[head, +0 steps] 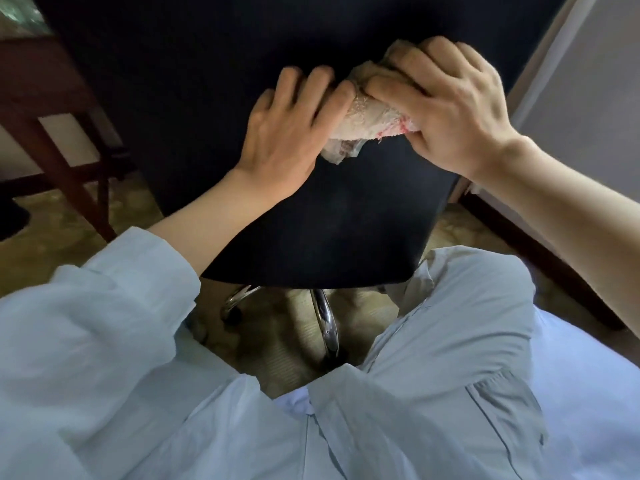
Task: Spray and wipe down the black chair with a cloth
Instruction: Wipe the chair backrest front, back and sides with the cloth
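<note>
Cloth [360,123], pale towelling with a pink-stained edge, is bunched between both hands just above the black chair [329,220]. It lies against or very close to the dark panel, though actual contact cannot be confirmed.

The left hand [287,133] has its fingers curled over the cloth's near-left end, a closed grip on the fabric with the thumb out of sight beneath. The right hand [446,109] wraps the other end, fingers folded round a thick wad, also a closed grip.

The cloth looks soft, limp and light. It will fold and slip within itself, so it is likely best held as a gathered pad under the palm rather than by a loose corner. It may be damp, but that cannot be told.

The chair appears rigid and matte. Its chrome base [325,317] suggests castors, so it could roll or swivel under a firm push. One hand bracing an edge of the panel would probably steady it.

Much is unclear. The black panel swallows detail, so dust, wetness and seams are invisible, and whether this is the seat or the backrest is hard to judge. Its upper part runs out of frame. No spray bottle is in view. The person's pale blue sleeves [104,306] cover the lower frame, and a wooden frame [52,116] stands at the left.
</note>
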Tool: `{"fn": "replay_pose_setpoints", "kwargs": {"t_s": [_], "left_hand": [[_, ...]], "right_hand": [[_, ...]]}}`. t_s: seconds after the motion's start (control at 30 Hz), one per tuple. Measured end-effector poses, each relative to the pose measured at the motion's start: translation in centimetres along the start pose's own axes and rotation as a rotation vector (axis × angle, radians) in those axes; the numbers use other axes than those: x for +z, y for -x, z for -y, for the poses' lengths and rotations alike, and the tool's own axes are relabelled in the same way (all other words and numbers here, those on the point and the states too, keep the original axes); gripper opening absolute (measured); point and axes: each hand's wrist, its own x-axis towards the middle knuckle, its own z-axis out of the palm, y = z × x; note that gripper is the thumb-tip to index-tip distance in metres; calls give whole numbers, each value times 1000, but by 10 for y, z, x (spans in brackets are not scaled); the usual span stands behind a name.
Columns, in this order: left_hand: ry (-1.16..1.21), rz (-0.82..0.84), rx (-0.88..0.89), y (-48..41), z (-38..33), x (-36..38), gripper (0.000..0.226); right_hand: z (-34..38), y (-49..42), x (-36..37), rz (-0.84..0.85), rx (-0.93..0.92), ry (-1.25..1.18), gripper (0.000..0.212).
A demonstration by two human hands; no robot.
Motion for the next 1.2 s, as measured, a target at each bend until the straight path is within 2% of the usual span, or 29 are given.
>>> {"fn": "replay_pose_setpoints", "kwargs": {"t_s": [0.2,0.37,0.53,0.63,0.77,1.0,1.1,1.2], "left_hand": [[-61,-37,-54,-58,33,-52,69],[-118,-94,8,-56,41,-52,59],[-174,-109,152,-2,25,-2,44],[-139,-79,163,41,8,31,36],[-107,91,166,94,-15,60,41],[-34,319,200,154,-46,92,43],[14,349,227,156,-49,93,40],[47,306,245,146,-44,87,39]], "right_hand": [[-23,-53,-29,-91,161,-18,34],[-2,-52,-22,-170,287,-97,36],[44,6,16,-52,334,-195,42],[79,43,42,13,385,-271,46],[119,82,66,91,403,-360,44],[167,130,89,351,430,-419,42],[172,135,88,416,423,-411,43],[169,131,84,382,450,-401,43]]}}
